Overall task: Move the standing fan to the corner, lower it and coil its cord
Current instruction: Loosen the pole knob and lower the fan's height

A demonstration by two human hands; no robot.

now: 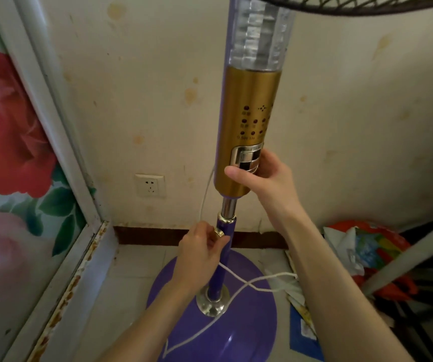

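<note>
The standing fan stands in the room's corner on a round purple base. Its gold control column rises above a chrome inner tube and a purple lower pole. The dark grille shows at the top edge. My left hand pinches the gold height knob on the pole's collar. My right hand grips the bottom of the gold column. The white cord lies loose across the base and runs right along the floor; another stretch hangs behind the column.
A wall socket sits low on the stained wall to the left of the fan. A flowered panel in a white frame closes the left side. Colourful bags and a blue packet lie on the floor at right under a grey bar.
</note>
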